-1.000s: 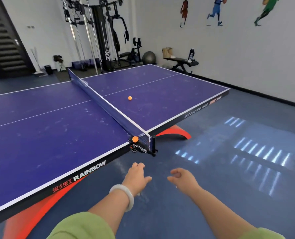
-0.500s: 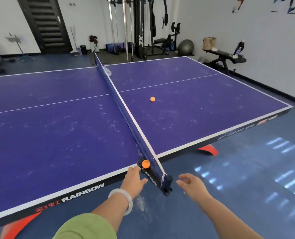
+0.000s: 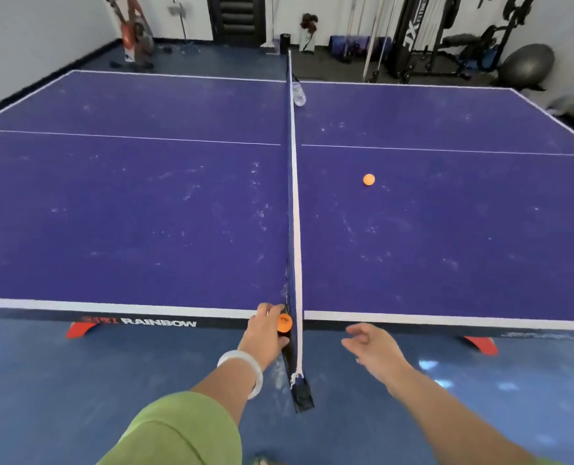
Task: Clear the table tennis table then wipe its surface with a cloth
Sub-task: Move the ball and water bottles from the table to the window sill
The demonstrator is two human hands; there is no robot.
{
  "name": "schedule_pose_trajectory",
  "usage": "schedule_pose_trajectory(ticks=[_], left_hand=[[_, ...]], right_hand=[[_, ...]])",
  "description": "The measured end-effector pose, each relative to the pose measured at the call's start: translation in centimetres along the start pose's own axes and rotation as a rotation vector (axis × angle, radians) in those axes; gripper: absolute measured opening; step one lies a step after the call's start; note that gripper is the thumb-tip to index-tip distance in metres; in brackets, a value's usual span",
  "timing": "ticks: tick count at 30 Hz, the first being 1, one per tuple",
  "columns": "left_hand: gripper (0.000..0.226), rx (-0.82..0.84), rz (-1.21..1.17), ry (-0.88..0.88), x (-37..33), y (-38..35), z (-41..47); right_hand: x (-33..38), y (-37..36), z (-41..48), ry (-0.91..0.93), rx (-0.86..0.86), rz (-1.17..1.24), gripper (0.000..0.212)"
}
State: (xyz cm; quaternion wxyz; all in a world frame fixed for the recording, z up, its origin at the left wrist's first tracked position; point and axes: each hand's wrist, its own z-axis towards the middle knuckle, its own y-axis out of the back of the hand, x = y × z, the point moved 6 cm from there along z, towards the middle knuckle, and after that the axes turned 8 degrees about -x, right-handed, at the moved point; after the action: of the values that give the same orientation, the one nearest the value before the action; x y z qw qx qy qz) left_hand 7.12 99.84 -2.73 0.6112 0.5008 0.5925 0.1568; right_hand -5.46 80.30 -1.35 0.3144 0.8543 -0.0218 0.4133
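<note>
The near ball point(image 3: 284, 322), orange, sits at the desk's point(image 3: 144, 229) near edge, right against the left side of the net point(image 3: 294, 196). The left hand point(image 3: 265, 334) holds it, fingers point(image 3: 268, 309) curled over its top and side (the thumb is hidden). The right hand point(image 3: 372, 344) hangs just right of the net, over the floor point(image 3: 44, 380) and short of the desk's edge, with its fingers loosely bent and holding nothing.

A far ball point(image 3: 368, 179), also orange, lies alone on the right half, well apart from both hands and clear of the net. A clear thing point(image 3: 299, 95), too blurred to name, lies against the net near the far side.

The desk's dark side panel reads "RAINBOW" in white, with red characters before it that cannot be read. White lines run along every edge of the desk and down its middle. Bare blue floor lies open along the whole near side.

A white bracelet point(image 3: 245, 374) circles the left wrist above a green sleeve point(image 3: 178, 431). Beyond the desk stands a weight machine point(image 3: 413, 38) marked "JX", beside a grey exercise ball point(image 3: 526, 67).
</note>
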Motion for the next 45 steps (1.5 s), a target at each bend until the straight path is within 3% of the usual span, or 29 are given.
schedule_pose_trajectory(ticks=[7,17,25,37,45], left_hand=[[0.057,-0.008,0.019,0.038,1.2,-1.5,2.1],[0.042,-0.053,-0.331,0.135,3.2,-1.4,3.7],[0.034,-0.235,-0.428,0.263,3.9,2.9,8.2],[0.038,-0.367,-0.415,0.212,-6.1,8.8,19.8],[0.028,-0.284,-0.395,0.202,-14.1,5.8,28.9]], right_hand=[[3.2,-0.8,4.9,0.063,0.089,-0.062,0.024],[6.4,-2.4,11.7,0.058,0.174,-0.188,0.028],[10.6,-2.8,16.5,0.085,0.223,-0.213,0.033],[16.6,1.6,26.2,0.154,0.279,-0.166,0.033],[18.9,10.7,37.5,0.155,0.176,-0.113,0.033]])
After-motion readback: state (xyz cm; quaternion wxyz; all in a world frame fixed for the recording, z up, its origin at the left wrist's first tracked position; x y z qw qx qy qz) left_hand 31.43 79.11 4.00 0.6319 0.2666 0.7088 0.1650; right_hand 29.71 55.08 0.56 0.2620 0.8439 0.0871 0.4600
